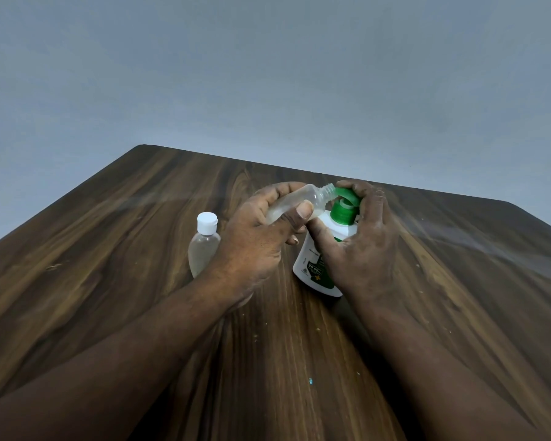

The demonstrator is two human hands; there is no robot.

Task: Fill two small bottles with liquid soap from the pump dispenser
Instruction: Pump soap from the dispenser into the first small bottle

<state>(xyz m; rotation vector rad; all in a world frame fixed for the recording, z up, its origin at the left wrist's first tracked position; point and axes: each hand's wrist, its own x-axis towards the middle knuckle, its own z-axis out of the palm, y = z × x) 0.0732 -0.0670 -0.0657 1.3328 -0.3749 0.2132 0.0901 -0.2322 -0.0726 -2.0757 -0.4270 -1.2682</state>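
The left hand [255,230] is curled round the open bottle [310,198], thumb across its near side, fingers behind. The bottle lies tilted, almost on its side; its long axis runs from the palm rightward and slightly up, threaded neck leading. That neck ends just beside the green pump [347,195], about at the spout; whether mouth and spout actually meet I cannot tell, since the fingers crowd the spot.

The right hand [365,237] is wrapped over the pump from the right, fingers curled on its top, thumb down by the shoulder of the dispenser [312,270]; the dispenser stands on the worktop [109,249], near its middle.

So the coming move turns on one short relation, mouth to spout; the left hand feeds in from the left and the right bears on the pump from above. I judge the press should wait until the mouth sits squarely under the spout, or soap may run down the neck.

A capped bottle [204,245] stands upright just left of the left wrist, toward the left edge; it looks cloudy, and how full it is I cannot tell.
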